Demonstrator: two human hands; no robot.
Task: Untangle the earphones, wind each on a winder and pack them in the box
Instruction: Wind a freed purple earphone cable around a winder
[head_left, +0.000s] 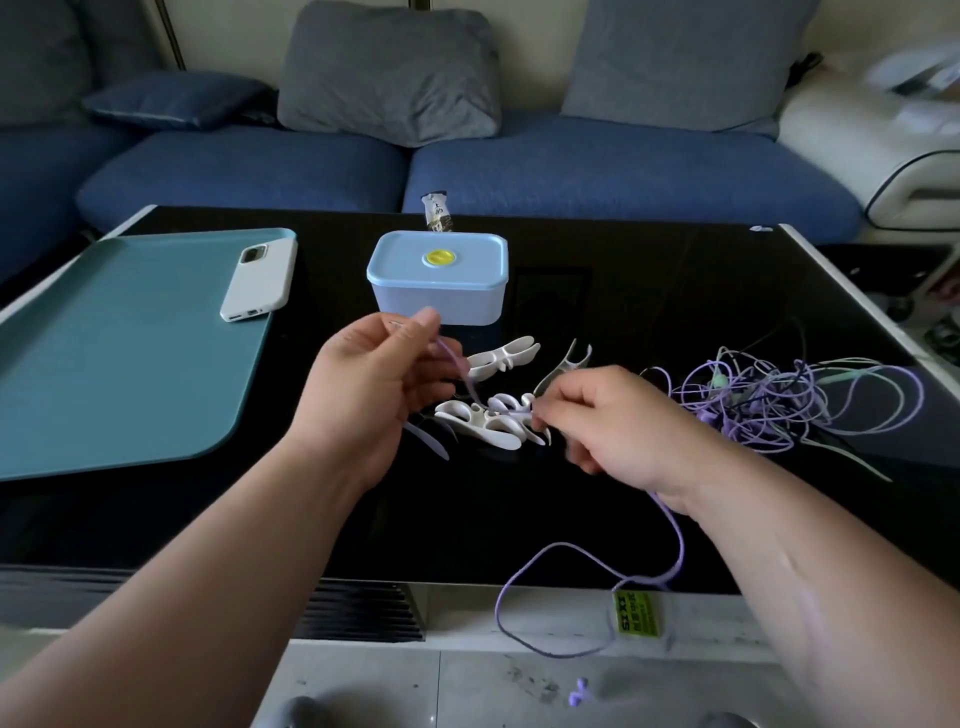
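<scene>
Over the middle of the worktop (291, 519), the left hand (363, 384) and right hand (613, 415) each hold a pinching grip on one purple earphone cord (461, 373) at a white winder (467, 415). The cord looks light, limp and slippery, so it is best held close to the winder. The tangle (779, 400) lies near the right edge.

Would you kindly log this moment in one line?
left hand: pinches purple cable | right hand: pinches same cable | winders: on table | tangle: right of hands | box: lid on
</scene>
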